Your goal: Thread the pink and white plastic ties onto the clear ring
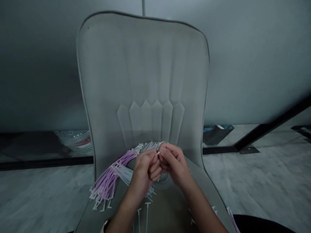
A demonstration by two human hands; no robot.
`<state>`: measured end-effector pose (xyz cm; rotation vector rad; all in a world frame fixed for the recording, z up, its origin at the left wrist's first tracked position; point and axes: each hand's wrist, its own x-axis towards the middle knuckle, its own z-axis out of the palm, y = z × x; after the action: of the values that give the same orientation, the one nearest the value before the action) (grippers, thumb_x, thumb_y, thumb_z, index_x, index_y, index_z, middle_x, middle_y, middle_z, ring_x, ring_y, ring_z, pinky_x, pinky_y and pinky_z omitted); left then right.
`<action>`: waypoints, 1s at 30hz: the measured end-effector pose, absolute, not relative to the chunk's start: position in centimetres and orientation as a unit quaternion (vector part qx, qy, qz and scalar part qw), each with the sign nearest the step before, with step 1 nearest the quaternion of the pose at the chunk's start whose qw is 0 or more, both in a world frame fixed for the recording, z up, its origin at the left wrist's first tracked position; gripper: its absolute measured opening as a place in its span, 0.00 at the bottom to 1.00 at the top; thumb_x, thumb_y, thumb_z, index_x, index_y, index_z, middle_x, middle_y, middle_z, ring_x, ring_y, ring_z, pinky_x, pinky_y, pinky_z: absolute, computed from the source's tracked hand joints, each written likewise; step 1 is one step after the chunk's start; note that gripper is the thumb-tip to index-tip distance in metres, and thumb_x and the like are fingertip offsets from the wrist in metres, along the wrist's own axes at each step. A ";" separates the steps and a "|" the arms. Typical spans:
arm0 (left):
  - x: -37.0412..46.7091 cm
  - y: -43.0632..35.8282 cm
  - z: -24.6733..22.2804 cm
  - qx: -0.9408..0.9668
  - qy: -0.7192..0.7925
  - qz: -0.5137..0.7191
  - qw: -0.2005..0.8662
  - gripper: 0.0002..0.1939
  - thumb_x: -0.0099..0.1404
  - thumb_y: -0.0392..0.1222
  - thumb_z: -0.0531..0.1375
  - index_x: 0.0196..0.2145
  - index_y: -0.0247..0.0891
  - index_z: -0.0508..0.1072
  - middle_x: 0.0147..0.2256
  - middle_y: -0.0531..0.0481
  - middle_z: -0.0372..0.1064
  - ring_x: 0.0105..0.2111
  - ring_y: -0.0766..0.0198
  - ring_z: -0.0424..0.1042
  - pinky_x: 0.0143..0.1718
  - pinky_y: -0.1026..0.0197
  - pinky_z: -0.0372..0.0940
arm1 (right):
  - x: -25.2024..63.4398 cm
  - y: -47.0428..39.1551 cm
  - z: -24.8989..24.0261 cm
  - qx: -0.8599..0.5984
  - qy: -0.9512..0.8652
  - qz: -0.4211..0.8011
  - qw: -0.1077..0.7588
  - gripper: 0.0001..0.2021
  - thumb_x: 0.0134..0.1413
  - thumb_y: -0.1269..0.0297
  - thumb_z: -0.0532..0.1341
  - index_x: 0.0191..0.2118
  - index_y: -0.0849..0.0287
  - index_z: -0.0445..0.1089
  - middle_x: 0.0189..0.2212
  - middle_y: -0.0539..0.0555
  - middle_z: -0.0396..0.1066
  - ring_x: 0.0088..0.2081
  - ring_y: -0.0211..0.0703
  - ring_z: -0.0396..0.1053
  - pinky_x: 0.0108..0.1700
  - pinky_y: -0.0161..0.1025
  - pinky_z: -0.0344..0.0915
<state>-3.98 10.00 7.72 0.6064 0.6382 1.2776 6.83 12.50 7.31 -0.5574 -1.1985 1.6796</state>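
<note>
Both hands meet over the seat of a grey chair. My left hand (pixel 146 166) is closed, with thumb and forefinger pinching a small whitish piece (pixel 158 153). The same piece reaches the pinched fingertips of my right hand (pixel 173 161). To the left lies a bundle of purple sticks (pixel 107 181) with white ends, crossed by pale blue sticks (pixel 125 173) that run behind my left hand. A clear round object (pixel 164 181) shows partly below the hands.
The chair's padded backrest (pixel 143 71) rises behind the hands. Loose pale sticks (pixel 147 215) lie near the seat's front. A dark bag (pixel 217 134) and clear plastic packaging (pixel 77 140) sit behind the chair, beside dark metal bars (pixel 272 126).
</note>
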 end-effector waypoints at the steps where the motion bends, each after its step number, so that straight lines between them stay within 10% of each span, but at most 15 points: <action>1: -4.0 10.0 7.7 0.274 0.289 0.576 0.714 0.23 0.54 0.49 0.63 0.17 0.40 0.52 0.13 0.65 0.39 0.13 0.77 0.34 0.13 0.71 0.36 | 6.9 12.5 7.3 -0.226 -0.490 0.693 0.479 0.18 0.59 0.54 0.61 0.24 0.59 0.60 0.17 0.41 0.44 0.18 0.29 0.38 0.17 0.29 0.38; 30: -4.0 10.3 7.8 0.291 0.272 0.580 0.711 0.20 0.60 0.47 0.59 0.19 0.39 0.54 0.15 0.64 0.41 0.14 0.76 0.34 0.13 0.71 0.37 | 6.6 12.6 7.3 -0.262 -0.456 0.698 0.486 0.20 0.57 0.50 0.62 0.24 0.59 0.59 0.15 0.40 0.45 0.17 0.29 0.37 0.16 0.29 0.37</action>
<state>-4.00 10.30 7.83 0.6463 0.6025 1.2860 6.58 12.61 7.29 -0.6386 -1.1091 1.6990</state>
